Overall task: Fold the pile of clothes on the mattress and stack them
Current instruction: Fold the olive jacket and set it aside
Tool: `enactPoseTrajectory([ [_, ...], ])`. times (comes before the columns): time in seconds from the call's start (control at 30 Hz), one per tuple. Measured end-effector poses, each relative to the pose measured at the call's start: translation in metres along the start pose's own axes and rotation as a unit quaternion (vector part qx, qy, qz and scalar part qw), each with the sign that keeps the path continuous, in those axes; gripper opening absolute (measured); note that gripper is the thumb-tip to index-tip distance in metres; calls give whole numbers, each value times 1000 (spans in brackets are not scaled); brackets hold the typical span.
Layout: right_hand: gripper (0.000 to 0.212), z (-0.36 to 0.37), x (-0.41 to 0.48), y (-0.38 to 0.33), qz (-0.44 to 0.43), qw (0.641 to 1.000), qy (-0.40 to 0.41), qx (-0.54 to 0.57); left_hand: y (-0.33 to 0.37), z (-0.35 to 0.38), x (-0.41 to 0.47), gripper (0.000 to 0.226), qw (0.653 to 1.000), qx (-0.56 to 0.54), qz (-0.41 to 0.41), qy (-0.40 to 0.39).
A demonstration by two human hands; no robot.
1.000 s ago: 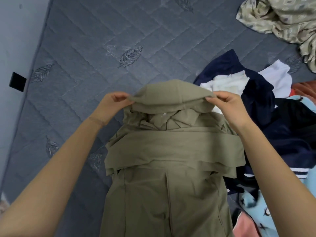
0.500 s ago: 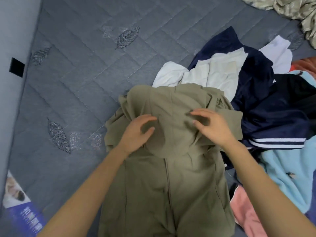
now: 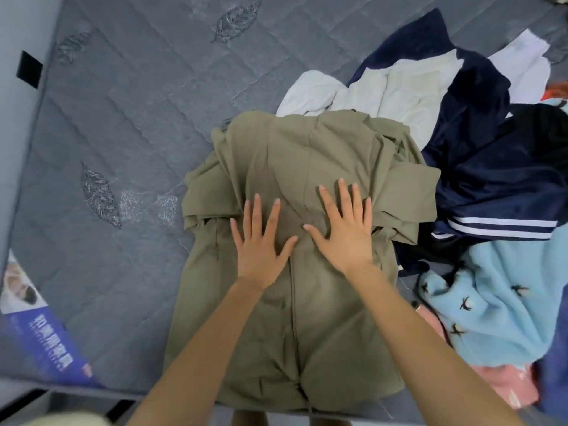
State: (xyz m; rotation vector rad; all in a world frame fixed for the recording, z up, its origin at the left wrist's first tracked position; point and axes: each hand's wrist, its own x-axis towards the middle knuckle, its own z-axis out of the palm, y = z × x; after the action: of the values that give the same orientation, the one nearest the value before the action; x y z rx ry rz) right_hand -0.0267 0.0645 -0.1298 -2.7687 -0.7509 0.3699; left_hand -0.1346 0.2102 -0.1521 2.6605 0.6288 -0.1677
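Here the olive-green jacket [image 3: 307, 155] lies flat on the grey quilted mattress [image 3: 138, 118], near its front edge, with the centre seam running down the middle towards the person and the upper part doubled over into several layers whose folded edges stick out at both sides. Both hands lie on it, palms down, side by side across that seam: the left hand [image 3: 261, 247] has its fingers straight and spread, and the right hand [image 3: 344, 232] just beside it is likewise flat and spread, its fingertips reaching a little farther up the cloth. Neither hand grasps anything; both are released and only press on the fabric, with the thumbs pointing towards each other and nearly meeting. The bare forearms run down across the lower half of the jacket to the bottom of the view. Along its far and right sides the jacket meets the unfolded pile [image 3: 461, 133]: a white shirt [image 3: 384, 90] crumpled just behind it, a navy garment [image 3: 498, 186] with white stripes along one hem touching its right side, a light blue fleece [image 3: 507, 309] with small dark marks nearer the person, and something pink [image 3: 504, 385] beneath that by the mattress edge. To the left of the jacket the mattress shows stitched leaf patterns [image 3: 100, 195], a black tab [image 3: 29, 69] on its side, and a printed blue and white label [image 3: 40, 339] at the near left corner
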Motion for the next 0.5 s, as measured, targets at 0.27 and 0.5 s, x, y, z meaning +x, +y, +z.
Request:
enactPoseTrajectory([
  [0.27,88,28,-150,47,95,994,-40,24,-62,10,-144,75,996,25,-81,-40],
  [0.5,99,58,-243,72,214,965,-117,100,-137,22,-227,87,966,43,-205,-150],
])
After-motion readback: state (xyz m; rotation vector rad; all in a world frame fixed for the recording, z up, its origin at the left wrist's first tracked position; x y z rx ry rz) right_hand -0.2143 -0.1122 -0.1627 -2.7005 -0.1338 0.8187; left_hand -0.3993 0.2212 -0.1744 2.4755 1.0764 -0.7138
